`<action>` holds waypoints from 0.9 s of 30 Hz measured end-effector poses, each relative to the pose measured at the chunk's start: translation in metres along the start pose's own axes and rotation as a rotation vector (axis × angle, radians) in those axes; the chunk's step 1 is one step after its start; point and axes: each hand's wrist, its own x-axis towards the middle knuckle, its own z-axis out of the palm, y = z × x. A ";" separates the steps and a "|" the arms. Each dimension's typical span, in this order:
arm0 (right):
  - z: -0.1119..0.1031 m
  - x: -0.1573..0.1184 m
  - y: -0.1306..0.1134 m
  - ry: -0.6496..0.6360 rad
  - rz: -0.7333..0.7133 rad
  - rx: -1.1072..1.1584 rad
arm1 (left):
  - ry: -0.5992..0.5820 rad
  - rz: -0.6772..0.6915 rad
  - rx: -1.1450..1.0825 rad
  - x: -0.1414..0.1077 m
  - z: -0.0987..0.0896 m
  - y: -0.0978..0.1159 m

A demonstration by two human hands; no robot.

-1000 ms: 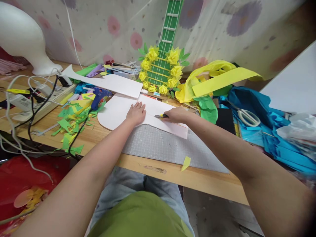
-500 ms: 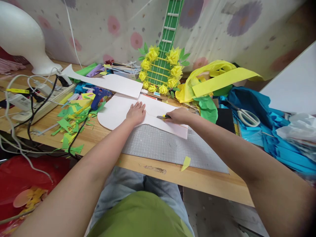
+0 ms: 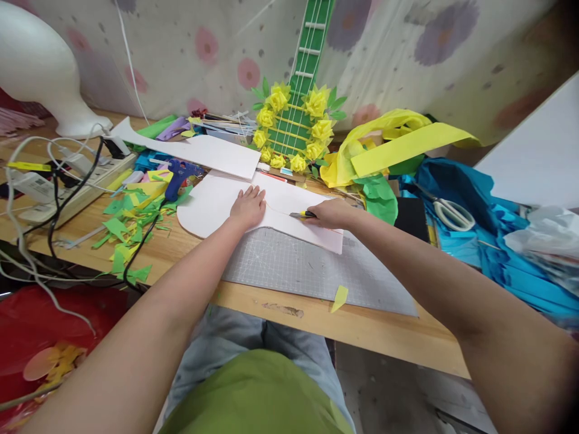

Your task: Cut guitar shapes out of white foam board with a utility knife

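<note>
A white board (image 3: 208, 202) with a rounded left end lies partly over a grey cutting mat (image 3: 289, 265). Flat on the board, fingers spread, rests my left hand (image 3: 248, 206). My right hand (image 3: 327, 213) is wrapped round a yellow and black utility knife (image 3: 308, 214), its blade pointing left against the board. A thin curved line runs across the board between both hands. Another white cut piece (image 3: 203, 152) overlaps the board's back edge.
A green guitar shape (image 3: 296, 114) with yellow flowers stands behind. At left are a blue glue gun (image 3: 180, 175), paper scraps (image 3: 124, 223), a power strip (image 3: 84, 190) and a white foam head (image 3: 40, 54). Scissors (image 3: 453, 214) lie on blue material at right.
The knife and my right hand have shifted very slightly to the right along the board. My left hand stays pressed on it.
</note>
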 end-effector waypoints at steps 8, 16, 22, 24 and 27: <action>0.004 -0.003 0.005 -0.008 0.000 -0.006 | -0.003 -0.008 0.009 -0.001 -0.001 0.000; 0.001 -0.011 0.005 -0.049 0.028 -0.022 | 0.005 -0.002 0.003 0.000 0.000 0.000; 0.000 -0.017 0.007 -0.063 0.044 -0.049 | 0.007 -0.005 0.006 -0.001 0.000 0.000; 0.001 -0.019 0.009 -0.059 0.034 -0.054 | 0.006 -0.004 0.002 -0.001 -0.001 0.000; 0.002 -0.021 0.012 -0.056 0.016 -0.065 | 0.007 -0.004 0.002 -0.001 -0.001 0.000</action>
